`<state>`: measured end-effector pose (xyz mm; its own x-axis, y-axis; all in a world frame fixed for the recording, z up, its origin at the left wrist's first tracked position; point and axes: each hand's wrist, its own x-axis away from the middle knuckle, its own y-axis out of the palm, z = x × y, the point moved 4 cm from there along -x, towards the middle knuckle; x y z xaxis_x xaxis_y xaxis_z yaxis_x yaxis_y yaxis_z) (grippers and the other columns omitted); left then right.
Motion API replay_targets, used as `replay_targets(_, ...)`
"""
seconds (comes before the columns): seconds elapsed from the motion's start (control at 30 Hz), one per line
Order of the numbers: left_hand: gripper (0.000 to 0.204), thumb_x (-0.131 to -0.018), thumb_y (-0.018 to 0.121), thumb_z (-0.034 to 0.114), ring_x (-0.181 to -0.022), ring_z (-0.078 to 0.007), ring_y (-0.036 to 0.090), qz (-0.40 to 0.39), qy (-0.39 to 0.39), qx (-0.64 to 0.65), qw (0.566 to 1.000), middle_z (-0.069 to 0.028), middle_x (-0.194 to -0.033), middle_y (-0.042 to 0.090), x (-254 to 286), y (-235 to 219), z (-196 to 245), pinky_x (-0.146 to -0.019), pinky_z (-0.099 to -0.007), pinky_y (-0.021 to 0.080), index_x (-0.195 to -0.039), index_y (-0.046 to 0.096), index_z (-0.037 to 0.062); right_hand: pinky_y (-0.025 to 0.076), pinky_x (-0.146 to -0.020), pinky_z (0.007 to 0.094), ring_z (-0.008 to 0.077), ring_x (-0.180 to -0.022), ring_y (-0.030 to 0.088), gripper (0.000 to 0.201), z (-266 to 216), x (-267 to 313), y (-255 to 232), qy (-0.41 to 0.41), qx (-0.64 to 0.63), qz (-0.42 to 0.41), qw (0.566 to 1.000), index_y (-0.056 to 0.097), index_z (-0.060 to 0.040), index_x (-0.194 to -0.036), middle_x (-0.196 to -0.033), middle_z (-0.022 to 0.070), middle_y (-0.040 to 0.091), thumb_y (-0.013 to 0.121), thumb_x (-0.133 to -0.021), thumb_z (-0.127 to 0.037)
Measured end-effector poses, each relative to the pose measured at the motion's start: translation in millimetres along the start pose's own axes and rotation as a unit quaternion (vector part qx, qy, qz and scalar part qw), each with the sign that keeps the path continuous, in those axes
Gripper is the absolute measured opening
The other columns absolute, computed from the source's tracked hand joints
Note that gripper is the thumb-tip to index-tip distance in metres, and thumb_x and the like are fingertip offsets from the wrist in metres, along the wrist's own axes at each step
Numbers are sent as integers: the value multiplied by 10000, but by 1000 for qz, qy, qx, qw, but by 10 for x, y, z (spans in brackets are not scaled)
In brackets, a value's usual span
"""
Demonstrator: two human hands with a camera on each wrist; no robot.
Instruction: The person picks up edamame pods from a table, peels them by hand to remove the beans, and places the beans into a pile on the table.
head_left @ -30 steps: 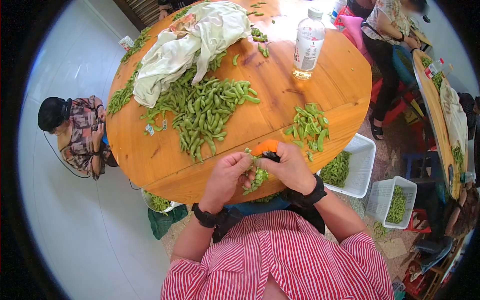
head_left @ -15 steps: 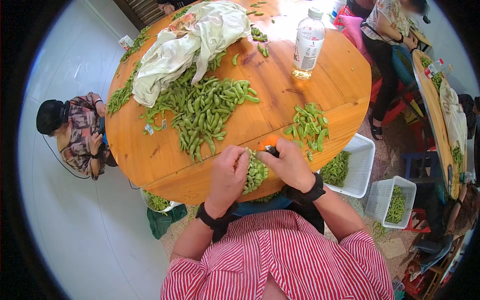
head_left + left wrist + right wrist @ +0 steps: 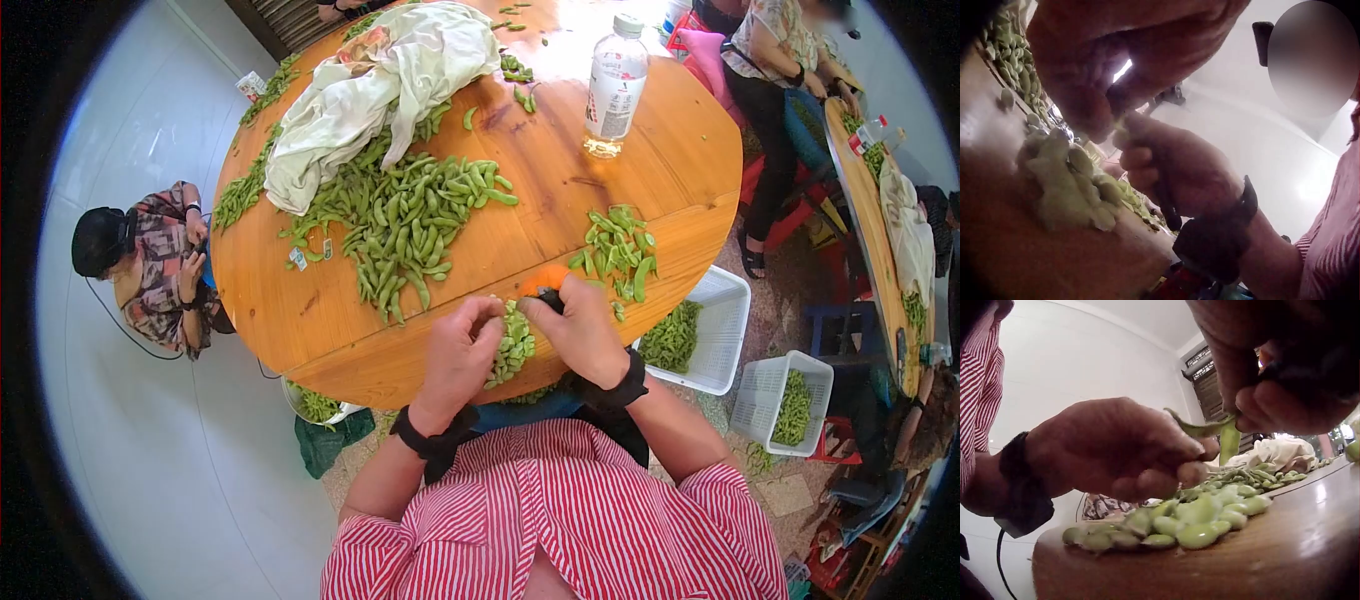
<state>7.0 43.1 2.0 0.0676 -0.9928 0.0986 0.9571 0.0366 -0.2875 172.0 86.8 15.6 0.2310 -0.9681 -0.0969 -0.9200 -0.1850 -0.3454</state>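
Observation:
Over a pile of shelled green beans (image 3: 514,345) at the table's near edge, the left hand (image 3: 460,350) has bent fingers beside the right hand (image 3: 582,335). Seen from the right wrist, the right hand (image 3: 1291,400) pinches a green pod (image 3: 1230,440), split into two parts. One part stretches over the fingertips of the left hand (image 3: 1110,447); whether these grip it is unclear. An orange cover (image 3: 553,275) and a dark object (image 3: 548,298) show at the right hand's fingers. The left wrist view has the beans (image 3: 1075,181) below both hands.
Many unopened pods (image 3: 410,215) lie beyond the left hand, partly under a pale cloth (image 3: 380,95). Flat pods (image 3: 620,250) and a bottle (image 3: 615,90) are to the right. White baskets (image 3: 735,335) stand below the table; a seated person (image 3: 160,260) is at left.
Both hands have moved slightly apart, uncovering more of the bean pile between them. The seated person's hands at left have shifted, as has an arm of the person at upper right.

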Motion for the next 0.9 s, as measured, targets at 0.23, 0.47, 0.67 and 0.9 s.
replay_targets(0.23, 152, -838, 644, 74, -750, -299, 652, 1, 155, -177, 972, -158, -896, 669, 38, -155, 198, -667, -348, 506, -950, 662, -29, 497, -647, 370, 304, -685, 643, 148, 144, -99, -353, 39, 40, 44, 997, 647, 3, -922, -757, 179, 640, 687, -824, -101)
replay_targets(0.47, 224, -857, 637, 53, -743, -228, 634, 84, 185, -240, 949, -129, -934, 635, -269, -563, 138, -660, -313, 498, -1077, 637, 13, 487, -735, 472, 414, -877, 613, 270, -76, -164, -690, -63, 229, 151, 960, 579, -6, -1088, -964, 227, 606, 644, -848, -111)
replay_targets(0.67, 223, -854, 651, 122, -886, -360, 599, 61, 116, -444, 886, -147, -977, 571, -441, -640, 124, -730, -423, 487, -1062, 620, 47, 486, -724, 495, 438, -841, 611, 237, 52, -56, -479, -38, 224, 87, 970, 560, 4, -1067, -940, 242, 602, 616, -866, -109)
replay_targets(0.9, 180, -848, 654, 106, -890, -348, 610, 80, 130, -413, 898, -145, -977, 593, -387, -677, 68, -734, -409, 492, -1009, 642, 29, 486, -650, 459, 420, -764, 619, 110, -35, 70, -137, -86, 122, -54, 987, 601, -6, -958, -783, 234, 614, 583, -870, -70)
